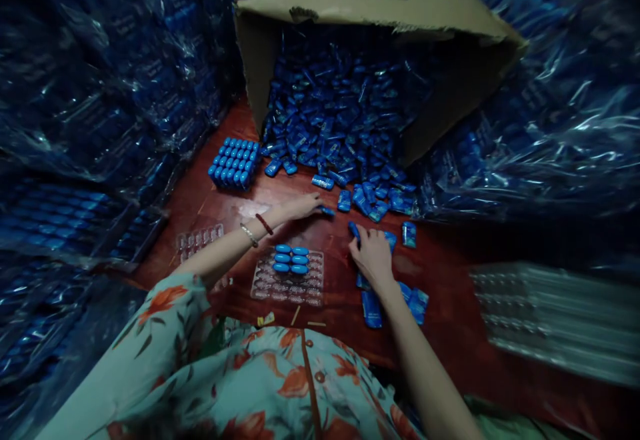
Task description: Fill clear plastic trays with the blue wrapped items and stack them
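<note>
My left hand [303, 207], with two bracelets at the wrist, is closed at the fingertips on a small blue packet [327, 211] above the red tabletop. To its right, my right hand [374, 257] grips another blue packet [354, 230] between thumb and fingers. Several flat blue packets [371, 309] lie beneath and beside my right wrist. In front of my body is a clear plastic tray [313, 287] with moulded hollows. Several glossy blue capsule-shaped pieces [291, 259] sit in two columns at its far side. What is inside the held packets cannot be made out.
A tipped cardboard box [320, 3] spills many blue packets [330, 113] toward me. A block of stacked blue capsule-shaped pieces [235, 163] stands at left. More clear trays [200, 237] lie left, and a tray stack [560, 320] right. Plastic-wrapped blue goods [555, 120] wall both sides.
</note>
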`<state>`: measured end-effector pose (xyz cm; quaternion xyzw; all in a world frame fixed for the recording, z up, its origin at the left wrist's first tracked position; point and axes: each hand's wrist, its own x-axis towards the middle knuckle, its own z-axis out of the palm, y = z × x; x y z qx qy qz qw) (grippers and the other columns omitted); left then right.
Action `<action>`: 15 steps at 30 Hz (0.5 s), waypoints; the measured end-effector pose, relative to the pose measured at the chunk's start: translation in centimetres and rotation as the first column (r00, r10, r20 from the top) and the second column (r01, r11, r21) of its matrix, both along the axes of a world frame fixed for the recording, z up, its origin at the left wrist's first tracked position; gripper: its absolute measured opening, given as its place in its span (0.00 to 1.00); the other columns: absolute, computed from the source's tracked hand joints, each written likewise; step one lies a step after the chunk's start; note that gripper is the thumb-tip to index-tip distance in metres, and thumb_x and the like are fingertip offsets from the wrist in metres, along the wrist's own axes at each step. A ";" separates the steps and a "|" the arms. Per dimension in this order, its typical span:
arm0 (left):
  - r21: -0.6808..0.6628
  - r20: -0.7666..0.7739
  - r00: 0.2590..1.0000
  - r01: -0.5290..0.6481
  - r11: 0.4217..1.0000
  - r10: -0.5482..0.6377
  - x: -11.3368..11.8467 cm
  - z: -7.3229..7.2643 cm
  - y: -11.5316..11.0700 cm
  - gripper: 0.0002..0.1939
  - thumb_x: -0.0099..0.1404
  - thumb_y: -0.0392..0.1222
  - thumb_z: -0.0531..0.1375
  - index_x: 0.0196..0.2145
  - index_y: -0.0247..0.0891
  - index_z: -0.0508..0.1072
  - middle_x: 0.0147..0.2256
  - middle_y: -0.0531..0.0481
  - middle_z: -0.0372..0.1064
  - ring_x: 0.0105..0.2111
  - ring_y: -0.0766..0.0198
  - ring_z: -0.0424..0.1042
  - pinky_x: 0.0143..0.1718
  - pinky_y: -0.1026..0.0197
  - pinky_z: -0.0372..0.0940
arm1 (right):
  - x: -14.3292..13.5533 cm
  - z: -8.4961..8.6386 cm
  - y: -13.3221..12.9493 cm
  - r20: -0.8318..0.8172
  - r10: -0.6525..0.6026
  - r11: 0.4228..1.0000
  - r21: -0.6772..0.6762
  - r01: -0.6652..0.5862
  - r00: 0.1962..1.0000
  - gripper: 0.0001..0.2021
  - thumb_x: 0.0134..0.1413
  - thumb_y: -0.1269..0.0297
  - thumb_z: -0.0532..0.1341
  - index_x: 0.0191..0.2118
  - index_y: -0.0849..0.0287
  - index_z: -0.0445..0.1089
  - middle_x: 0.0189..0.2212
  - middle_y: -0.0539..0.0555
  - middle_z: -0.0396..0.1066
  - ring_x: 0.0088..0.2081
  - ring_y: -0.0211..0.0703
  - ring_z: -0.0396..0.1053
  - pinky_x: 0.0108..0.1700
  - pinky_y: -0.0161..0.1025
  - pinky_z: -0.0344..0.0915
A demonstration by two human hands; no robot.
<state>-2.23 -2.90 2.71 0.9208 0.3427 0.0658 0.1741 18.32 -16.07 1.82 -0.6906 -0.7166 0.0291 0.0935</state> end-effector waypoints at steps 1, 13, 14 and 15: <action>-0.016 0.024 0.999 -0.027 1.000 0.027 -1.6 0.2 -0.6 0.09 0.66 0.38 0.52 0.41 0.34 0.69 0.39 0.44 0.70 0.35 0.62 0.69 0.39 0.62 0.62 | 0.5 0.1 -1.1 -0.113 0.009 1.000 0.024 -0.006 0.994 0.18 0.58 0.66 0.46 0.50 0.65 0.64 0.41 0.65 0.69 0.46 0.54 0.63 0.46 0.50 0.60; -0.381 0.084 0.852 -0.452 0.807 0.517 -14.9 4.1 -21.3 0.13 0.67 0.47 0.51 0.38 0.37 0.70 0.32 0.50 0.69 0.31 0.64 0.69 0.33 0.64 0.65 | -4.5 0.9 -9.8 -0.648 0.334 0.911 0.035 -0.411 0.685 0.11 0.61 0.63 0.52 0.49 0.55 0.62 0.40 0.55 0.71 0.42 0.43 0.71 0.45 0.41 0.69; -0.363 0.105 0.838 -0.468 0.805 0.535 -14.4 3.9 -22.1 0.12 0.67 0.47 0.51 0.39 0.37 0.70 0.33 0.50 0.70 0.32 0.64 0.69 0.34 0.63 0.65 | -5.1 0.7 -9.5 -0.592 0.420 0.887 0.110 -0.448 0.688 0.12 0.61 0.66 0.52 0.51 0.55 0.61 0.41 0.56 0.70 0.44 0.43 0.70 0.47 0.41 0.68; -0.330 0.135 0.817 -0.495 0.803 0.560 -13.7 3.7 -22.7 0.12 0.67 0.46 0.52 0.39 0.37 0.69 0.34 0.49 0.70 0.33 0.63 0.70 0.35 0.63 0.66 | -5.5 0.4 -9.2 -0.522 0.489 0.863 0.172 -0.475 0.699 0.14 0.61 0.68 0.52 0.52 0.56 0.61 0.42 0.57 0.70 0.44 0.43 0.69 0.48 0.42 0.68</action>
